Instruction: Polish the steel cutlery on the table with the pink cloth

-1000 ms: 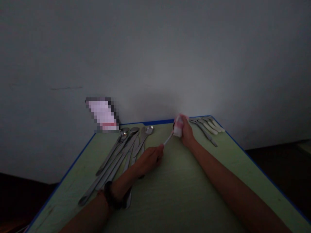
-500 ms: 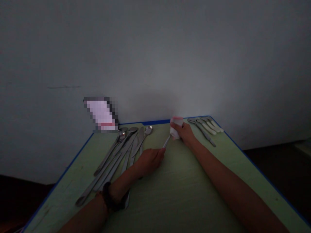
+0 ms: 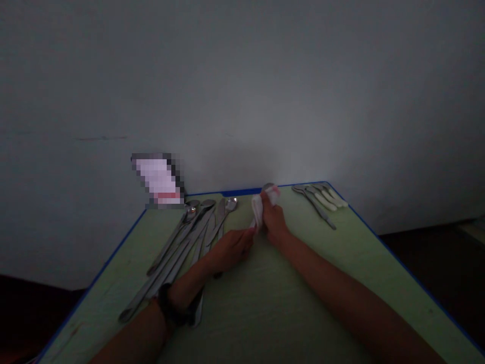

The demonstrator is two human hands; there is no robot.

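Note:
My left hand (image 3: 231,248) pinches the handle end of a thin utensil that lies on the green table (image 3: 288,308). My right hand (image 3: 273,220) is closed round a white cloth with a pink edge (image 3: 260,207), which wraps the same utensil close to my left fingertips. The utensil's metal tip (image 3: 268,187) pokes out beyond the cloth, and its middle is hidden. A dark band sits on my left wrist.
Several long metal spoons and knives (image 3: 189,237) lie in a row left of my left hand. A few pale-handled utensils (image 3: 322,199) lie at the far right corner. A blurred white object (image 3: 159,179) stands at the far left edge, against a grey wall.
My right hand has slid the cloth down the utensil toward my left hand, so the two hands now almost touch. The left hand has hardly moved.

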